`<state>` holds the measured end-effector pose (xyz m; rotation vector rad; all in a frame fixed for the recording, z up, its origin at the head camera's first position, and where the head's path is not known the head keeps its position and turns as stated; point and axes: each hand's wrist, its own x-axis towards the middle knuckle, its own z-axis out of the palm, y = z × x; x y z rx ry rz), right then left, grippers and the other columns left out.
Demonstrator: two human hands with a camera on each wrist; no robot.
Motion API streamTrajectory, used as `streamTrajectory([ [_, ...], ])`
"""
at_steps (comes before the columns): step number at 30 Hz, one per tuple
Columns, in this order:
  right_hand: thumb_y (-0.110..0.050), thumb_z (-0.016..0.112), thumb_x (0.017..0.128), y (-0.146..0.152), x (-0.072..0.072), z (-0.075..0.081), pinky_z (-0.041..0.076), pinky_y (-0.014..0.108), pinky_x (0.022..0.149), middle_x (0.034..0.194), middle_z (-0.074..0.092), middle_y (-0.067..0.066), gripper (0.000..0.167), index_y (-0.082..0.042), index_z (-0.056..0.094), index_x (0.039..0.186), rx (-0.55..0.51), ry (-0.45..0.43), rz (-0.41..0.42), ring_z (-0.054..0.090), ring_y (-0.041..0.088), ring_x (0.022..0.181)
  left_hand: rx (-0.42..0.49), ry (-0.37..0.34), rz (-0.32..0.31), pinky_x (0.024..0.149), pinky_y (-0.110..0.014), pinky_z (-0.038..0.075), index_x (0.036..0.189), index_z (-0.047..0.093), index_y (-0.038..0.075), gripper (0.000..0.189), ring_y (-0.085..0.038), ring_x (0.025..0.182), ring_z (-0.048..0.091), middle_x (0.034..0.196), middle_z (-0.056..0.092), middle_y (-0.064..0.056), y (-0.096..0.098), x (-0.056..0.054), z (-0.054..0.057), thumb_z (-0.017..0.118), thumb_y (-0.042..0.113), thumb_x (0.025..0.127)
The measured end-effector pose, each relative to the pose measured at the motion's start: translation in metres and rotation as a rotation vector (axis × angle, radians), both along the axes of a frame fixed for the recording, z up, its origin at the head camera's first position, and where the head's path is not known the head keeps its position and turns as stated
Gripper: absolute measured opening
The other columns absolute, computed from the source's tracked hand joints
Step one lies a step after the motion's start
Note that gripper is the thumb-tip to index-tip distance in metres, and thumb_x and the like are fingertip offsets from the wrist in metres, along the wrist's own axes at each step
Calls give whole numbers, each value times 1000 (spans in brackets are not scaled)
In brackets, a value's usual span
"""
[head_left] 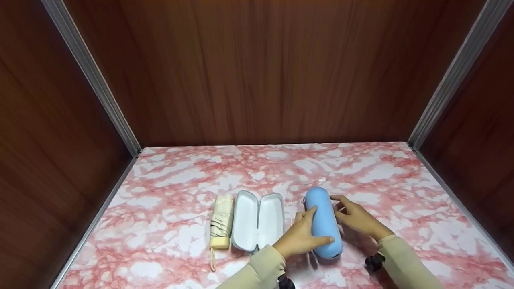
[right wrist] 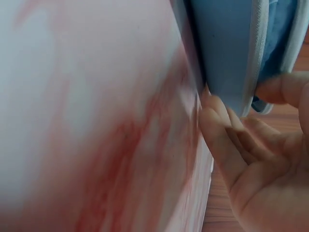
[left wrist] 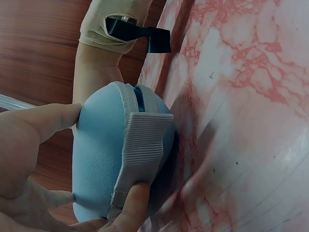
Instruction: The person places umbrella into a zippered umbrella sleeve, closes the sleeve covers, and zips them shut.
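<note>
Zip job in hand, as I read it: the sky-blue, rounded oblong case sits on or just above the pink-and-white marbled worktop, right of centre, well apart from the far edge

Left hand grips it over the top, one fingertip on the pale grey ribbed fabric strap at its end

Right hand is on the side facing the worktop's right edge, thumb in the gap by the pale zip, fingers pinching the lower rim

Zip's parted there; opening or closing, can't tell, opening's my bet

Towards the left edge: open white clamshell case, then folded cream fabric umbrella

Next move calls for left steadying, right working along the seam, strap kept clear; zip puller not visible to me
</note>
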<state>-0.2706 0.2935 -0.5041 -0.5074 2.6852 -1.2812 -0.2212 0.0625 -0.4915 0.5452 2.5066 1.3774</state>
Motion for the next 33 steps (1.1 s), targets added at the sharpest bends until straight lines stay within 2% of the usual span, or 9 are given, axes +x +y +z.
streamTrajectory([
  [4,-22,48,107,2,3,2,53,37,71,97,62,10,49,-1,39,150,-13,-50,31,63,25,82,-19,16,-3,97,-39,48,158,29,12,100,-28,120,53,141,39,-14,1,1,-1,79,48,80],
  [8,-27,41,109,3,4,5,54,41,71,92,66,10,51,1,35,152,-77,-147,28,65,28,81,-36,18,-8,95,-39,49,158,29,12,99,-28,120,53,143,38,-14,4,2,1,79,48,80],
  [12,-39,42,108,2,6,7,55,43,76,97,67,13,63,3,29,154,-133,-239,45,66,29,87,-44,17,-13,95,-39,49,158,28,12,99,-28,120,54,144,37,-13,5,3,2,79,48,81],
  [16,-43,46,106,-1,6,8,53,40,80,99,65,12,71,5,24,154,-177,-324,44,63,26,88,-55,21,-24,94,-37,49,158,28,12,99,-28,120,54,145,36,-13,5,3,3,78,49,82],
  [19,-45,48,105,-5,6,8,52,39,82,109,62,15,74,3,21,154,-190,-368,17,61,24,92,-58,22,-29,93,-37,50,158,28,13,98,-28,120,55,144,35,-14,5,3,4,78,49,82],
  [23,-47,52,102,-9,7,9,51,42,89,133,52,23,78,0,19,156,-181,-392,-11,59,29,107,-54,26,-22,92,-38,51,158,29,15,98,-28,118,55,143,36,-14,5,2,3,79,50,81],
  [25,-47,54,101,-10,8,9,49,45,93,140,47,26,80,-1,18,156,-176,-399,-23,56,32,116,-49,27,-17,92,-38,51,158,30,15,98,-27,117,55,142,37,-14,5,1,3,80,50,80],
  [29,-49,60,98,-13,9,8,43,52,103,145,43,28,84,-2,20,156,-170,-401,-60,47,39,130,-34,28,-10,91,-37,51,157,33,15,98,-26,115,56,139,38,-12,5,0,1,81,49,79],
  [33,-49,63,96,-16,9,7,35,57,108,144,43,31,89,2,20,155,-142,-375,-71,43,43,133,-23,30,-5,90,-35,51,156,35,16,97,-25,114,56,137,39,-12,5,0,1,82,49,78],
])
